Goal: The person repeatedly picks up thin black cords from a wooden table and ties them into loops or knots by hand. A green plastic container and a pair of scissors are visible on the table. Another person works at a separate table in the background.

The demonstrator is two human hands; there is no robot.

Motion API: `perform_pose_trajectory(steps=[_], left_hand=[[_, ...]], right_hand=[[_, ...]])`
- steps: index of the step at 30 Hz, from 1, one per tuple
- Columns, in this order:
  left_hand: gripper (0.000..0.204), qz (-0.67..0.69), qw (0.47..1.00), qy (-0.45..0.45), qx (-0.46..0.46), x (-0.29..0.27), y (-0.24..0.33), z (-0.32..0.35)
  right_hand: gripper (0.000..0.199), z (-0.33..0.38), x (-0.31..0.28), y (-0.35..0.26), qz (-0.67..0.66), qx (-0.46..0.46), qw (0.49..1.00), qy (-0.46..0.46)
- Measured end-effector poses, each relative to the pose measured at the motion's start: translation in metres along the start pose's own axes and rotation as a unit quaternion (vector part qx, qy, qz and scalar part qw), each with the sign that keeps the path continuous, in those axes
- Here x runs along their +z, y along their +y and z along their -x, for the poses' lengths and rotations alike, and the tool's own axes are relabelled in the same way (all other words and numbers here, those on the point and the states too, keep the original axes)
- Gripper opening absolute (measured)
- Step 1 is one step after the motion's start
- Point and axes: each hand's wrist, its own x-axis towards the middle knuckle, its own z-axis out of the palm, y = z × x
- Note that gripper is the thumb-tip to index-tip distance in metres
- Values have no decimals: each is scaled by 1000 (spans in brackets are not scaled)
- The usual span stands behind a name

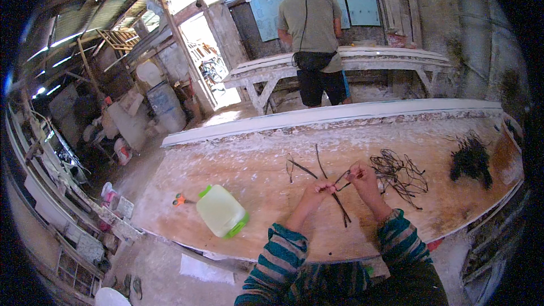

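Observation:
Over the middle of the wooden table, my left hand (318, 191) is closed with its fingers pinching a thin dark cord (341, 181). My right hand (364, 180), a little farther right and higher, pinches the same cord, which bends between the two hands. Below my left hand, a dark length (343, 213) hangs or lies toward the near edge; I cannot tell whether it is joined to the held cord. Beyond my hands lie separate dark strands (321, 161). A loose tangle of black cords (399, 175) spreads out to the right of my right hand.
Left of my hands lies a pale translucent container (221, 211) with green ends, beside orange-handled scissors (181, 199). A dark, fuzzy clump (471, 160) sits at the far right. A white raised ledge (334, 114) bounds the table's far side. A person (310, 28) stands beyond, facing another bench (391, 56).

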Motion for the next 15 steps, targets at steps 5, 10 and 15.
perform_pose_trajectory(steps=[5,10,15], left_hand=[[14,60,996,-65,6,27,23,13],[20,32,990,-136,-7,24,38,17],[18,111,985,-97,-93,37,59,29]], right_hand=[[16,-11,1,47,2,-55,994,90],[7,-9,3,21,38,-69,995,59],[14,-10,-1,25,32,-76,995,61]])
